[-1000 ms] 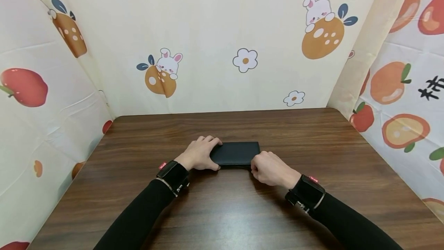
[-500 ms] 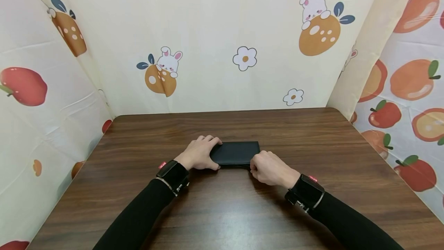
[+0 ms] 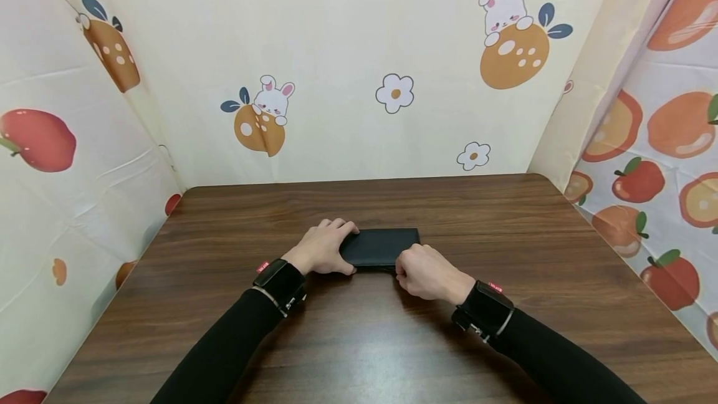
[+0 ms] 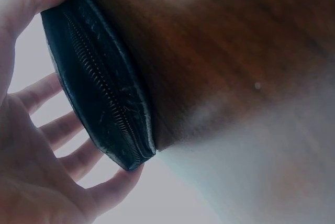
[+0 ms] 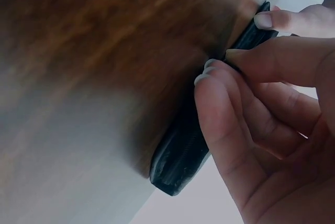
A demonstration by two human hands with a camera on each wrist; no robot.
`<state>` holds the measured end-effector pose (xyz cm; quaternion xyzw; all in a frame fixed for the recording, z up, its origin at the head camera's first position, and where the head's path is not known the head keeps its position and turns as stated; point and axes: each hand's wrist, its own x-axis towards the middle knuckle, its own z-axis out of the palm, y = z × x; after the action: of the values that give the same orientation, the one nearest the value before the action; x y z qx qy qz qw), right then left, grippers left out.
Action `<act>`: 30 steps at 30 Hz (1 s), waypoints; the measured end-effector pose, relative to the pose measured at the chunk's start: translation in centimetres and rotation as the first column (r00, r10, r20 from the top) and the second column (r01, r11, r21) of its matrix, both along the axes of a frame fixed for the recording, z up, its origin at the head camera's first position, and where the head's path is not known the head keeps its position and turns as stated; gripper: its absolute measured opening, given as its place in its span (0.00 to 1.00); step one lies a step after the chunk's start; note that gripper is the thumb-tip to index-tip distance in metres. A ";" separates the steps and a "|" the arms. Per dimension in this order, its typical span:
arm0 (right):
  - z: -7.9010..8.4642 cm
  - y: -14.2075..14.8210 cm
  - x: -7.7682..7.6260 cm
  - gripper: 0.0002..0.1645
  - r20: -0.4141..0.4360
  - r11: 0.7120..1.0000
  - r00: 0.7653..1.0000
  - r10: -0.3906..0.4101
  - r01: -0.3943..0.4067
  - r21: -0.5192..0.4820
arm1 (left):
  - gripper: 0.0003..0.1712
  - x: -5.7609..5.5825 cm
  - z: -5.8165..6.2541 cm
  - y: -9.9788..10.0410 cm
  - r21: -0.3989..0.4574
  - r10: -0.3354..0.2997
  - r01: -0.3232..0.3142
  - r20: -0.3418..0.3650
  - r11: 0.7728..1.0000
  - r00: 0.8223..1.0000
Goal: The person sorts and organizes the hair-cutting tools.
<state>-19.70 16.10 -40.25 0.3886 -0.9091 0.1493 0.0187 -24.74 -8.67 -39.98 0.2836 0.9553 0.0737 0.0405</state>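
A black zip wallet lies on the wooden table, its long near edge facing me. My left hand grips its left end, thumb on the near edge and fingers spread along the far side. In the left wrist view, the dark zipper runs along the wallet's side with its teeth meshed there. My right hand is at the near edge, right of the middle, fingers curled. The right wrist view shows its thumb and fingertips pinching the zipper pull, mostly hidden between them, with the wallet's right end sticking out beyond.
The brown wood-grain table extends around both arms. A cream curtain printed with rabbits and flowers hangs behind its far edge, and fruit-printed cloths hang at the sides. Both wrists wear black bands.
My right hand has slid a little to the left along the wallet's near edge. The left hand and wallet have stayed in place. The cloth on the right has shifted.
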 end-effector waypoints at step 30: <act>0.2 -1.4 -0.8 0.18 -0.001 0.999 1.000 0.029 -0.029 0.014 | 0.43 -0.6 0.0 0.4 -0.010 0.018 -0.018 0.002 1.000 1.000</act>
<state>-20.47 14.74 -40.07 0.4020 -0.9043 0.1428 0.0142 -25.32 -8.27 -39.97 0.2748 0.9581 0.0695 0.0422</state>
